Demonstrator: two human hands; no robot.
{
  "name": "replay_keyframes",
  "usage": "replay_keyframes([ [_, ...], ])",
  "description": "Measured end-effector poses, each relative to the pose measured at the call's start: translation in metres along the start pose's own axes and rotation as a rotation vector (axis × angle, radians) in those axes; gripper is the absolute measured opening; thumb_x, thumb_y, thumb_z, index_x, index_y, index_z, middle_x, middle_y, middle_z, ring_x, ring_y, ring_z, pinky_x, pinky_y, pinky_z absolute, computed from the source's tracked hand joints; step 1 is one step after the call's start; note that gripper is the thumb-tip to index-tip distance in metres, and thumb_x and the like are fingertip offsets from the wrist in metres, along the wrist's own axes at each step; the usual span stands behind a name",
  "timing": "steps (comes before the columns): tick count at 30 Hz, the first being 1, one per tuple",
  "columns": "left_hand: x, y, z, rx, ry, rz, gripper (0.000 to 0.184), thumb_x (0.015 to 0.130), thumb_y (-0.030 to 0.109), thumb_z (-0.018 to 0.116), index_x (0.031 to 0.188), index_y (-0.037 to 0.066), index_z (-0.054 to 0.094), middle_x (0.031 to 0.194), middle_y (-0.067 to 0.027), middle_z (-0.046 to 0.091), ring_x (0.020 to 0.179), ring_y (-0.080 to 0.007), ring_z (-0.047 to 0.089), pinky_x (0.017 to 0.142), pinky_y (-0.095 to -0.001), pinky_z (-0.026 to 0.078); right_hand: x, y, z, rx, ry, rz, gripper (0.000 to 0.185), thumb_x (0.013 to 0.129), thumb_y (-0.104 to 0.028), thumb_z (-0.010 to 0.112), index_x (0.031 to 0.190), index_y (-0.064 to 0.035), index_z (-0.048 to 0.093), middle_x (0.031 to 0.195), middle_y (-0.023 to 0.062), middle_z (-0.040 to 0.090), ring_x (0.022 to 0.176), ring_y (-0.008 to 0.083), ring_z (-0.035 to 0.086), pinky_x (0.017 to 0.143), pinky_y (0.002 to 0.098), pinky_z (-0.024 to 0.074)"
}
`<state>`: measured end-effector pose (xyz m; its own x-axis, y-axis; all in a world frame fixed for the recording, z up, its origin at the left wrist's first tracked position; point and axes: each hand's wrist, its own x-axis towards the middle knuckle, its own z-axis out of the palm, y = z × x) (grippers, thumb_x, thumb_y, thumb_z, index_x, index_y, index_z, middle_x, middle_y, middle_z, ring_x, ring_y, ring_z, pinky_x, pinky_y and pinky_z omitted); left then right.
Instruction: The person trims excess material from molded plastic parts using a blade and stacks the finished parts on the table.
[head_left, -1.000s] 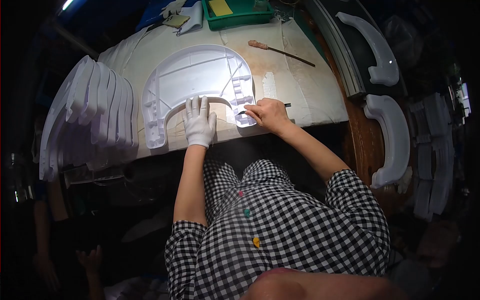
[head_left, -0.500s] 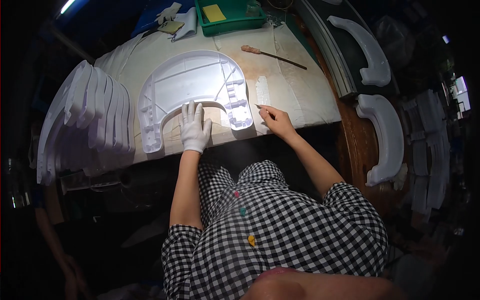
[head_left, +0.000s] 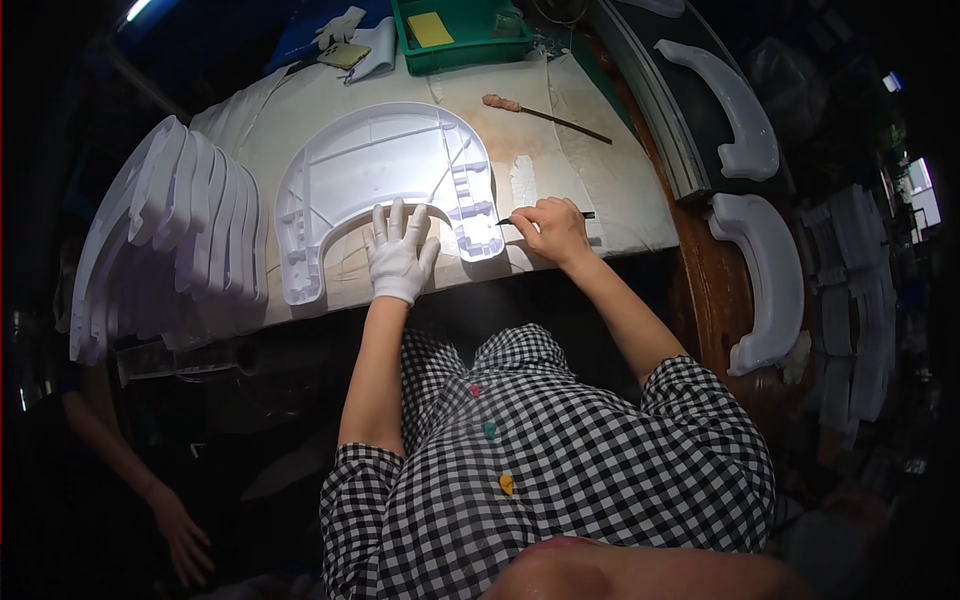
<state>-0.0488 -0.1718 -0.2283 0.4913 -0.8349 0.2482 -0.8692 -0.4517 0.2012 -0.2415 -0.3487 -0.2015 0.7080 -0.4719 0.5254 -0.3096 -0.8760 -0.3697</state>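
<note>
A white U-shaped plastic part (head_left: 375,155) with ribs lies on the covered table (head_left: 620,190), its two ends toward me. My left hand (head_left: 400,250), in a white glove, rests with spread fingers at the inner curve of the part, between its ends. My bare right hand (head_left: 552,230) is closed around a thin dark pen-like tool (head_left: 589,215). The tool's dark tip is beside the outer edge of the part's right end; whether it touches is too small to tell.
Stacked white parts (head_left: 170,230) stand at the left. A green tray (head_left: 465,50), a cloth (head_left: 375,55) and a brown-handled rod (head_left: 550,115) are at the back. Curved white pieces (head_left: 775,285) lie at the right. Another person's hand (head_left: 180,535) shows at lower left.
My right hand drew back from the part's right end, then returned beside it with the tool. The gloved hand stays at the inner curve, fingers spread wider. The other person's hand moved.
</note>
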Motion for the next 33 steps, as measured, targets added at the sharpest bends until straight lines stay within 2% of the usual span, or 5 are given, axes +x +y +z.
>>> replay_keyframes([
  [15, 0.0, 0.005, 0.0, 0.013, -0.013, -0.038, 0.055, 0.081, 0.046, 0.052, 0.132, 0.028, 0.044, 0.143, -0.0092, 0.029, 0.134, -0.0346, 0.019, 0.106, -0.0538, 0.017, -0.01, -0.006, -0.028, -0.018, -0.251, -0.123, 0.016, 0.074, -0.028, 0.067, 0.07, -0.0135, 0.07, 0.058, 0.0045, 0.058, 0.059, 0.0208, 0.058, 0.058, 0.0333, 0.042],
  [18, 0.002, 0.003, 0.001, 0.005, -0.004, -0.03, 0.055, 0.08, 0.046, 0.052, 0.132, 0.028, 0.044, 0.143, -0.0091, 0.029, 0.134, -0.0347, 0.018, 0.106, -0.0536, 0.017, -0.021, -0.013, -0.028, 0.376, -0.51, 0.403, 0.023, 0.075, -0.032, 0.067, 0.085, -0.0122, 0.071, 0.072, 0.0102, 0.064, 0.069, 0.0227, 0.063, 0.064, 0.034, 0.0487],
  [25, -0.005, -0.012, 0.005, -0.153, 0.132, 0.067, 0.054, 0.076, 0.028, 0.064, 0.126, 0.012, 0.05, 0.14, -0.0095, 0.036, 0.13, -0.0329, 0.031, 0.104, -0.0451, 0.028, -0.034, -0.034, 0.012, 0.2, -0.193, -0.035, 0.032, 0.076, -0.018, 0.067, 0.105, -0.0106, 0.055, 0.08, 0.0092, 0.06, 0.071, 0.0298, 0.061, 0.062, 0.037, 0.049],
  [28, -0.013, -0.024, 0.03, -1.084, 0.182, -0.442, 0.048, 0.081, 0.007, 0.059, 0.126, 0.001, 0.045, 0.13, -0.0148, 0.044, 0.103, -0.0233, 0.056, 0.084, -0.0339, 0.048, -0.032, -0.036, 0.011, 0.193, -0.203, -0.07, 0.019, 0.075, -0.008, 0.066, 0.09, -0.0085, 0.056, 0.079, 0.0087, 0.06, 0.07, 0.0298, 0.061, 0.059, 0.0371, 0.0486],
  [33, 0.01, 0.003, -0.001, -1.705, 0.269, -0.817, 0.059, 0.085, 0.012, 0.058, 0.131, -0.006, 0.026, 0.111, -0.0171, 0.051, 0.095, -0.0241, 0.057, 0.074, -0.033, 0.052, -0.038, -0.064, -0.001, 0.343, -0.161, -0.064, 0.016, 0.074, -0.01, 0.068, 0.082, -0.0053, 0.054, 0.072, 0.0104, 0.059, 0.064, 0.0274, 0.061, 0.055, 0.0364, 0.0474],
])
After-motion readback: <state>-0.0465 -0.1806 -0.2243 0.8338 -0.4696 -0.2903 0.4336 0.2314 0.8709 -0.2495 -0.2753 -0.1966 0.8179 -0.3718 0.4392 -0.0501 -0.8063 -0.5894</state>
